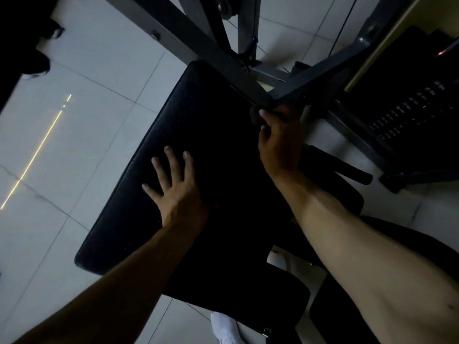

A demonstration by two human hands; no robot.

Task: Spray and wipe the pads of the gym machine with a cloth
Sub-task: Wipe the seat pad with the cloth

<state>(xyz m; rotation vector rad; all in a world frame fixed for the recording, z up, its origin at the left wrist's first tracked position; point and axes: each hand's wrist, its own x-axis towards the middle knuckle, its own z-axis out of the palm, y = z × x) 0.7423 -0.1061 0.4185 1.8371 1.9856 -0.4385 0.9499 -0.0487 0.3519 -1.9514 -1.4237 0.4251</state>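
On the black pad (198,115), left hand (178,194) laid flat, fingers (171,160) spread; beside the grey frame (188,33), right hand (280,145), fingers (262,115) curled round a dark object (253,116).

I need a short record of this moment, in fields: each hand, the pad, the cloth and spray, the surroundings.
left hand: flat on the black pad, fingers spread
right hand: fingers curled at the pad's far edge, by the grey metal frame; too dark to tell what it holds
cloth and spray: neither can be made out
floor: pale tiles
light: dim
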